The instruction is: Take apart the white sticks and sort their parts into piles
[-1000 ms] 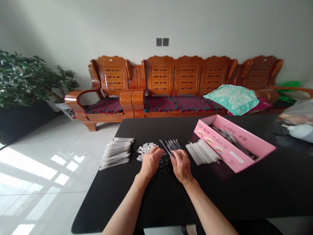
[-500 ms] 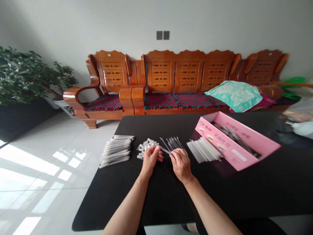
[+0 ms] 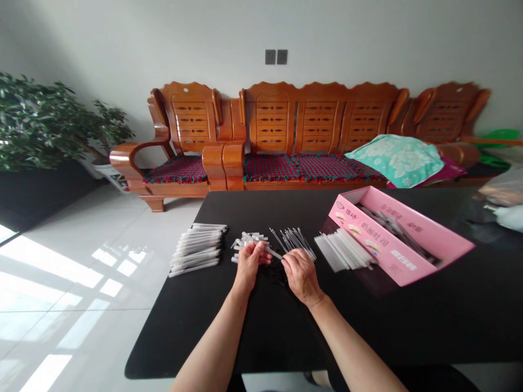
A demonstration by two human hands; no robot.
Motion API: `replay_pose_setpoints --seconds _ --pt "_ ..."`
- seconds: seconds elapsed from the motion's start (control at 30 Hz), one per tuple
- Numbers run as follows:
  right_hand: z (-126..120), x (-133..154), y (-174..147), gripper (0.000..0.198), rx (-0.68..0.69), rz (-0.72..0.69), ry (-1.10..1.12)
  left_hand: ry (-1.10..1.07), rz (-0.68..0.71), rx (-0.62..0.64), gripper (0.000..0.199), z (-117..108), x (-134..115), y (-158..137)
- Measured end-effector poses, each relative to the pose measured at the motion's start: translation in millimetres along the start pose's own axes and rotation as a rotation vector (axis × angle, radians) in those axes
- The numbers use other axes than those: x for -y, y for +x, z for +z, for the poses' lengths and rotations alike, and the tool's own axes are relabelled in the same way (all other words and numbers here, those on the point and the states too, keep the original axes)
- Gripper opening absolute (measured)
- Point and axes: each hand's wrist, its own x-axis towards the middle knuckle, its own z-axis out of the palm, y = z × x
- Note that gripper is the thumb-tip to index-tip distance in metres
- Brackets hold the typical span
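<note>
Between my two hands is a slim whitish pen (image 3: pixel 273 252), slanting down to the right. My left hand (image 3: pixel 247 267) is closed in a pinch on its left end. The fingers of my right hand (image 3: pixel 301 275) are pinched on the other end. Just beyond my left hand lies a heap of short white pen caps (image 3: pixel 248 238). Thin pen refills (image 3: pixel 295 241) with metallic tips fan out behind my right hand. Under and between the hands sit small black pieces (image 3: pixel 279 276), too dark to make out singly.
On the black table (image 3: pixel 281 332), a stack of whitish pens with dark ends (image 3: pixel 198 247) lies left. Translucent pen barrels (image 3: pixel 345 250) lie right, against a pink box (image 3: pixel 402 256) with dark-and-clear items inside. A clear plastic bag (image 3: pixel 502 188) is at the far right; a wooden sofa (image 3: pixel 269 122) stands behind.
The view has shifted slightly, moving the scene a little to the right. Both hands keep hold of the pen, and more of it shows between them now.
</note>
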Motion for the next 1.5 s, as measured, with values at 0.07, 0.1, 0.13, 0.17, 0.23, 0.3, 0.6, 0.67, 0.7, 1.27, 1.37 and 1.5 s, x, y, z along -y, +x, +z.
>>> replay_pose_setpoints --seconds 0.07,0.1,0.13,0.17,0.23,0.3,0.6,0.67,0.7,1.27,1.37,1.5 --pt "1.5 0.0 -0.4 0.017 -0.005 -0.009 -0.001 0.004 0.005 -0.007 0.046 0.4 0.2 0.1" --pt "2.4 -0.3 -0.7 0.017 -0.008 -0.013 0.0 0.008 0.007 -0.012 0.046 0.7 0.3 0.1" --pt "3.3 -0.6 -1.0 0.017 -0.013 -0.016 0.001 0.011 0.009 -0.019 0.046 1.0 0.4 0.1" --pt "4.1 -0.9 -1.3 0.018 -0.017 -0.019 0.003 0.013 0.01 -0.028 0.046 1.4 0.5 0.0" --pt "5.2 -1.3 -1.7 0.018 -0.023 -0.023 0.01 0.016 0.009 -0.049 0.046 2.1 0.7 0.0" --pt "5.0 -1.3 -1.7 0.018 -0.026 -0.027 0.018 0.02 0.006 -0.064 0.046 2.6 0.8 -0.1" --pt "4.2 -1.7 -1.6 0.015 -0.002 -0.027 -0.004 0.007 0.016 -0.057 0.044 2.1 0.8 0.5" --pt "6.7 -2.6 -2.2 0.017 -0.014 -0.027 -0.016 0.009 0.022 -0.057 0.044 2.0 1.7 0.6" --pt "7.8 -3.0 -2.4 0.017 -0.02 -0.027 -0.018 0.011 0.026 -0.058 0.044 2.0 2.2 0.6" --pt "6.0 -0.7 -0.8 0.016 -0.043 -0.027 0.007 0.001 0.014 -0.086 0.044 3.2 1.4 -0.5" --pt "5.4 -0.7 0.1 0.012 -0.075 -0.031 0.025 0.008 0.022 -0.091 0.044 3.4 0.9 -0.8" --pt "3.6 -0.6 0.2 0.008 -0.078 -0.017 0.053 0.008 0.033 -0.088 0.043 2.5 0.4 -0.3"
